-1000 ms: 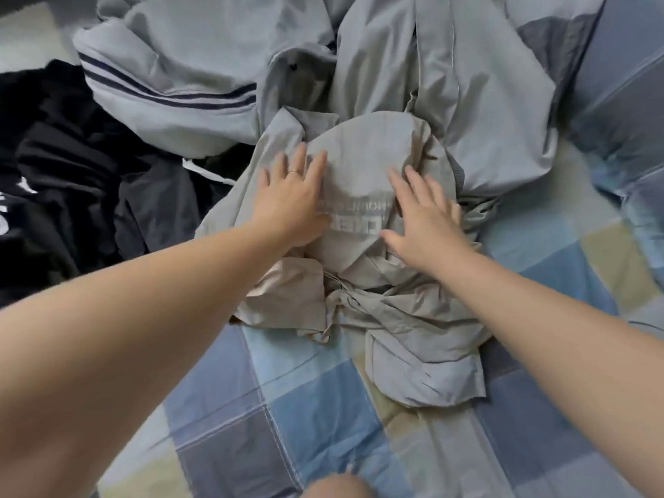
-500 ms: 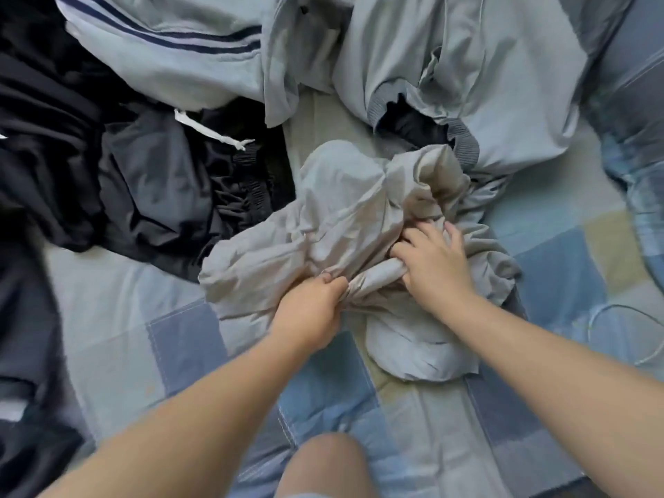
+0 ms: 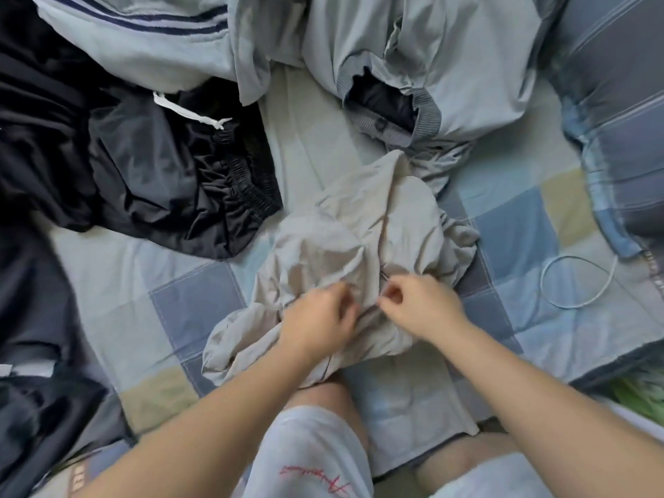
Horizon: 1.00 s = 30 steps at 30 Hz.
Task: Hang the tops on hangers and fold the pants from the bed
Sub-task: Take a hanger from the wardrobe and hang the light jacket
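A crumpled beige garment (image 3: 355, 242) lies in the middle of the bed, its near edge over my knee. My left hand (image 3: 318, 323) grips a fold of it near the front. My right hand (image 3: 418, 307) pinches the fabric just to the right, fingers curled. A light grey top with navy stripes (image 3: 143, 41) lies at the back left. A light grey top with a ribbed collar (image 3: 449, 66) lies at the back right. Black pants with an elastic waist and white drawstring (image 3: 172, 177) lie to the left. No hanger is in view.
The bed has a blue, grey and yellow checked cover (image 3: 194, 303). More black clothes (image 3: 32, 354) pile along the left edge. A white cable loop (image 3: 575, 282) lies on the right, beside a striped pillow (image 3: 618, 120). My knees in pale shorts (image 3: 312, 454) are at the bottom.
Both hands went from flat on the beige garment to gripping it, then dragged it toward me. The black pants and the bed cover behind it are now uncovered.
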Tool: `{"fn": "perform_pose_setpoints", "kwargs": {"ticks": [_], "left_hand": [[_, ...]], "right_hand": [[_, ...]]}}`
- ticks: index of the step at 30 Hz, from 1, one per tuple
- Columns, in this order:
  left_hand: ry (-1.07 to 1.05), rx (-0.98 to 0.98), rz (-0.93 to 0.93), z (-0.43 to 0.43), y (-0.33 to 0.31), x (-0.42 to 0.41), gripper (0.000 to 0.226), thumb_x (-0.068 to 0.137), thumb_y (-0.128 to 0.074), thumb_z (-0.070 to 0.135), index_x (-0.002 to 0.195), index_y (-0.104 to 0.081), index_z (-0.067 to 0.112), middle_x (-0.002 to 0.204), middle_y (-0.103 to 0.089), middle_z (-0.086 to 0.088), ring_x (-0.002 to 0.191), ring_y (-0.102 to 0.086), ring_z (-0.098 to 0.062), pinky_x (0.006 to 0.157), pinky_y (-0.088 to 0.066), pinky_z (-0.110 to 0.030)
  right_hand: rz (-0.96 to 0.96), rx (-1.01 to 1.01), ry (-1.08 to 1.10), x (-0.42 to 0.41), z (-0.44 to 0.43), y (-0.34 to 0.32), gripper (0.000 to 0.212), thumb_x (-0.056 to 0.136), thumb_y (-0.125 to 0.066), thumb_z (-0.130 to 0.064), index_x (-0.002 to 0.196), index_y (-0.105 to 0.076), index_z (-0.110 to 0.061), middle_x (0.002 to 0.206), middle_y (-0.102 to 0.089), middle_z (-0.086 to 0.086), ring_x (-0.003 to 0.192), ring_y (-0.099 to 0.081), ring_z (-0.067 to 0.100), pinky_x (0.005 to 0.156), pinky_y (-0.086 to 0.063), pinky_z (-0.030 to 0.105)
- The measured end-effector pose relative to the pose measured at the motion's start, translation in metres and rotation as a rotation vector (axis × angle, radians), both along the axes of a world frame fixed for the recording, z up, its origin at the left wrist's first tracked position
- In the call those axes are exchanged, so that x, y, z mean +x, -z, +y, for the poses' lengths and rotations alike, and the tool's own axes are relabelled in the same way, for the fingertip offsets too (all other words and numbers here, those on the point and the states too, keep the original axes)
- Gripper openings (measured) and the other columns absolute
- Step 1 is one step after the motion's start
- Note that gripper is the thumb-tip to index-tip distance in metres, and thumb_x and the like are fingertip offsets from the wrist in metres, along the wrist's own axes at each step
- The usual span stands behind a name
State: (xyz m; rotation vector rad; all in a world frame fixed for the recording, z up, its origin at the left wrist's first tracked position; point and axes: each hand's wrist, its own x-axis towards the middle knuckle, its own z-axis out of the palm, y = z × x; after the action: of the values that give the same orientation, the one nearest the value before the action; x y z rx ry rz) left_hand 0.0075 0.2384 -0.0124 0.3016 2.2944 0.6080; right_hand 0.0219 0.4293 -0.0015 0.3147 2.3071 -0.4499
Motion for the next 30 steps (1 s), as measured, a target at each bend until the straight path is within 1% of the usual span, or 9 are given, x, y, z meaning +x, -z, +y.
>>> {"fn": "perform_pose_setpoints", "kwargs": {"ticks": [2, 5, 9, 13, 15, 19, 26, 28, 30], "left_hand": [[-0.150, 0.104, 0.266, 0.009, -0.003, -0.036, 0.017, 0.093, -0.057, 0.037, 0.099, -0.061, 0.022, 0.093, -0.064, -0.002, 0.090, -0.059, -0.028, 0.072, -0.044, -0.036], [-0.234, 0.046, 0.412, 0.022, 0.014, -0.087, 0.033, 0.091, -0.061, 0.040, 0.116, -0.059, 0.020, 0.117, -0.059, -0.006, 0.108, -0.051, -0.033, 0.089, -0.039, -0.043], [-0.122, -0.114, 0.110, 0.035, 0.051, -0.120, 0.080, 0.084, -0.065, 0.060, 0.148, -0.034, 0.022, 0.151, -0.038, -0.006, 0.134, -0.042, -0.034, 0.106, -0.037, -0.046], [-0.015, -0.163, -0.199, 0.026, 0.082, -0.105, 0.108, 0.083, -0.072, 0.047, 0.158, -0.001, 0.018, 0.147, -0.045, -0.019, 0.130, -0.049, -0.040, 0.107, -0.041, -0.052], [-0.011, -0.194, -0.283, 0.018, 0.088, -0.087, 0.110, 0.082, -0.073, 0.040, 0.158, 0.004, 0.021, 0.140, -0.054, -0.019, 0.125, -0.054, -0.041, 0.105, -0.043, -0.051], [0.047, -0.168, -0.367, 0.000, 0.083, -0.042, 0.074, 0.081, -0.073, 0.039, 0.142, -0.036, 0.022, 0.138, -0.056, -0.012, 0.124, -0.054, -0.035, 0.102, -0.045, -0.045], [-0.007, -0.093, -0.322, -0.004, 0.026, 0.031, 0.061, 0.077, -0.075, 0.052, 0.118, -0.045, 0.019, 0.112, -0.065, -0.001, 0.102, -0.061, -0.026, 0.091, -0.049, -0.043], [-0.055, -0.057, -0.249, 0.000, 0.003, 0.043, 0.053, 0.081, -0.072, 0.049, 0.117, -0.046, 0.020, 0.107, -0.066, 0.000, 0.099, -0.062, -0.025, 0.087, -0.050, -0.041], [-0.088, -0.016, -0.184, 0.007, -0.025, 0.054, 0.051, 0.084, -0.071, 0.046, 0.123, -0.048, 0.022, 0.111, -0.067, 0.003, 0.102, -0.061, -0.022, 0.085, -0.049, -0.038]], "right_hand": [[0.314, -0.002, 0.090, -0.031, 0.006, -0.002, 0.015, 0.091, -0.060, -0.039, 0.089, -0.063, -0.025, 0.085, -0.063, -0.004, 0.090, -0.063, 0.030, 0.064, -0.038, 0.031], [0.525, 0.052, 0.063, -0.077, 0.009, 0.014, 0.022, 0.093, -0.058, -0.029, 0.111, -0.063, -0.018, 0.111, -0.060, 0.004, 0.111, -0.052, 0.031, 0.085, -0.039, 0.038], [0.215, 0.081, 0.071, -0.114, 0.008, 0.044, 0.070, 0.094, -0.058, -0.045, 0.153, -0.027, -0.027, 0.155, -0.034, 0.007, 0.143, -0.030, 0.034, 0.114, -0.028, 0.049], [-0.001, 0.014, 0.139, -0.109, 0.006, 0.066, 0.087, 0.097, -0.059, -0.040, 0.159, 0.000, -0.025, 0.144, -0.049, 0.024, 0.125, -0.052, 0.041, 0.099, -0.046, 0.048], [-0.048, 0.036, 0.069, -0.092, 0.003, 0.070, 0.069, 0.096, -0.058, -0.031, 0.152, -0.017, -0.023, 0.130, -0.059, 0.023, 0.113, -0.059, 0.039, 0.084, -0.048, 0.041], [-0.131, -0.025, 0.053, -0.044, 0.001, 0.069, 0.013, 0.095, -0.058, -0.029, 0.105, -0.051, -0.026, 0.123, -0.062, 0.014, 0.114, -0.058, 0.033, 0.092, -0.048, 0.037], [0.037, -0.186, 0.273, 0.045, 0.010, 0.030, 0.034, 0.086, -0.061, -0.013, 0.067, -0.034, -0.021, 0.069, -0.045, -0.002, 0.077, -0.050, 0.028, 0.063, -0.036, 0.037], [0.129, -0.242, 0.300, 0.064, 0.018, 0.011, 0.036, 0.082, -0.061, -0.009, 0.064, -0.032, -0.021, 0.078, -0.047, -0.002, 0.080, -0.047, 0.027, 0.065, -0.033, 0.037], [0.239, -0.257, 0.279, 0.080, 0.029, -0.013, 0.037, 0.080, -0.062, -0.006, 0.062, -0.032, -0.021, 0.113, -0.058, 0.001, 0.102, -0.046, 0.027, 0.085, -0.038, 0.037]]}}
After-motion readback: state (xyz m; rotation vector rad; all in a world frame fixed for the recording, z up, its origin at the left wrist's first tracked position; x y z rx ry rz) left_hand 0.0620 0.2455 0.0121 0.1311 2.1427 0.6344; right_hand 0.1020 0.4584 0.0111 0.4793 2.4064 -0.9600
